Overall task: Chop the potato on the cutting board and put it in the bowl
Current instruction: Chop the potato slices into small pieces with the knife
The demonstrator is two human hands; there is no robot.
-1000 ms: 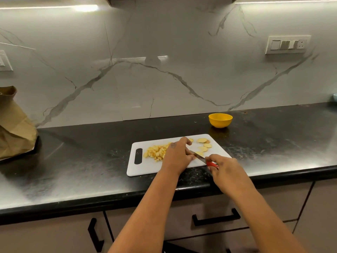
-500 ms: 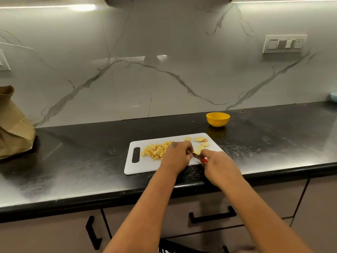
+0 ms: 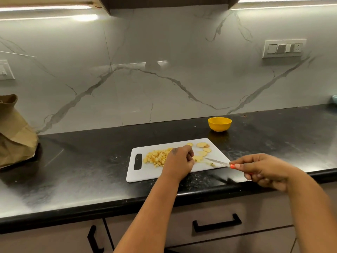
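A half-chopped potato lies on the white cutting board (image 3: pixel 144 175) as I look on through the head camera: a heap of diced cubes (image 3: pixel 157 158) sits near the board's handle slot, while several round slices (image 3: pixel 203 148) wait uncut toward the far right corner. The left hand (image 3: pixel 179 160) rests on the board between the two groups, fingers curled down over a slice at its fingertips; I judge it is steadying that piece for the blade, though I cannot tell how firmly it grips. The right hand (image 3: pixel 262 170) is closed around the red handle of a small knife (image 3: pixel 218 162), held off the board's right edge with the blade pointing left toward the slices, apparently set for a cut. The yellow bowl (image 3: pixel 219 124) stands on the black counter (image 3: pixel 91 161) just beyond the board's far right corner, close enough for scooping, and looks empty from here. A brown paper bag (image 3: pixel 14 132) sits well apart at the far left, against the marble backsplash.
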